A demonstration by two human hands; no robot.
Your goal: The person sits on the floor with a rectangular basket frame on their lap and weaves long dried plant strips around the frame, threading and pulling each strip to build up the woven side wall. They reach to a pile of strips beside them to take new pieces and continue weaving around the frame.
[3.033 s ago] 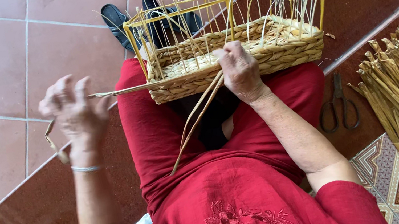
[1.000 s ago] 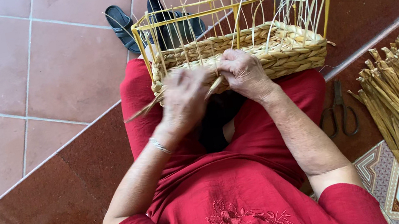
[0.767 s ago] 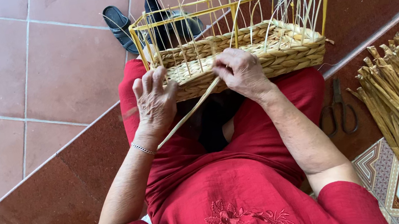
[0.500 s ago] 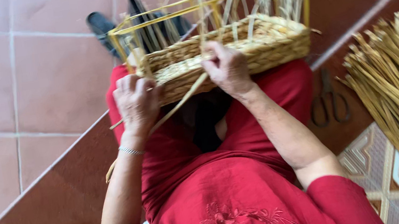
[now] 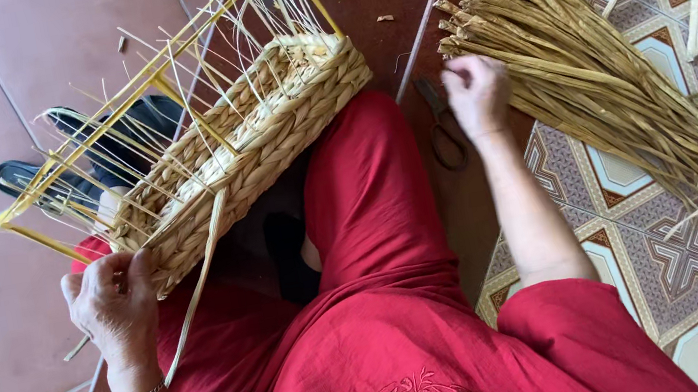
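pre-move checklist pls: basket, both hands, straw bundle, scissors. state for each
1. Left hand steadying the woven basket on the lap: ok, it grips the near corner.
2. Basket seated level: not ok, it sits tilted across the red-clad knees.
3. Right hand at the straw bundle: ok, fingers touch the cut ends.
4. Strand actually pinched by right hand: cannot tell, fingertips are hidden.
5. Scissors clear of the right hand: ok, they lie on the floor beside the wrist, untouched.
6. Loose strand hanging from the basket: ok, it dangles free beside the left hand.
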